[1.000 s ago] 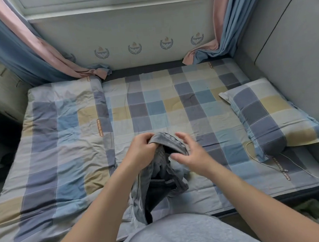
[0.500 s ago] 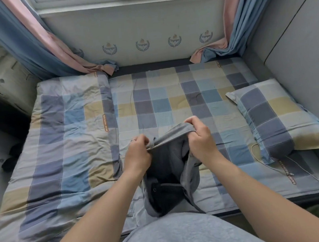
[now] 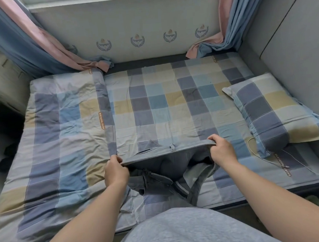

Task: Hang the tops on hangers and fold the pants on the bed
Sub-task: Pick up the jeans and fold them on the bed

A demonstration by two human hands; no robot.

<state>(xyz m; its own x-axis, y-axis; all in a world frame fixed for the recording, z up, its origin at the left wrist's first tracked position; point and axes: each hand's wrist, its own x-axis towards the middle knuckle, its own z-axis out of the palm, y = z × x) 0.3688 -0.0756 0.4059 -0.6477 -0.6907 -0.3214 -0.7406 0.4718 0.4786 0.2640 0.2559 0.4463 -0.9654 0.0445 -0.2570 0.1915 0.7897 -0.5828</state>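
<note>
A pair of grey pants [image 3: 167, 163] hangs stretched by its waistband over the near edge of the bed [image 3: 163, 109]. My left hand [image 3: 115, 170] pinches the left end of the waistband. My right hand [image 3: 222, 150] grips the right end. The waistband runs taut between both hands, with a belt loop showing at its middle. The open fly and the rest of the pants sag below, partly hidden behind my body.
A folded checkered quilt [image 3: 61, 139] covers the bed's left part. A matching pillow [image 3: 275, 109] lies at the right, with a thin white cable [image 3: 299, 165] beside it. Curtains [image 3: 42, 46] drape onto the far corners. A grey padded headboard [image 3: 296, 41] stands on the right.
My hands have moved apart, pulling the bunched waistband out wide and flat. The pants have moved slightly further over the bed.
</note>
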